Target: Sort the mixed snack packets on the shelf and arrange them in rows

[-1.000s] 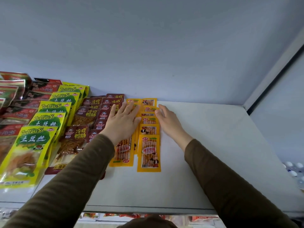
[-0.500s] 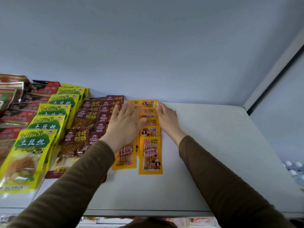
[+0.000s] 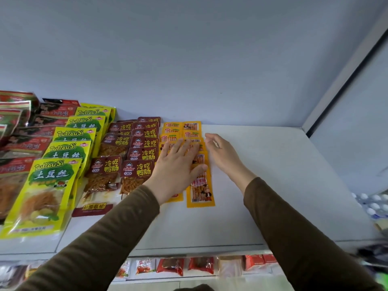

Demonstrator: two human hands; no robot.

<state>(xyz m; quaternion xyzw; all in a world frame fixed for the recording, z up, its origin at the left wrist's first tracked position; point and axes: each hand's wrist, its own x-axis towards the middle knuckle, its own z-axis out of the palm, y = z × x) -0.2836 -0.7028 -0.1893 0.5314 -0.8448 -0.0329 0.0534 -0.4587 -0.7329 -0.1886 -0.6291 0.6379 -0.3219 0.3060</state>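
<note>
My left hand [image 3: 176,164] presses flat on the orange packets [image 3: 200,185], right hand [image 3: 222,152] loosely open beside them: light, slick, floppy, best nudged by their edges.

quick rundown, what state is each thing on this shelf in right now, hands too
left hand: open, flat on the orange packets
right hand: open, fingers loosely curled, beside the orange rows, holding nothing
orange packets: two overlapping rows, lying flat
dark red packets: overlapping rows, flat
yellow packets: one overlapping row, flat
shelf: bare on the right side
</note>
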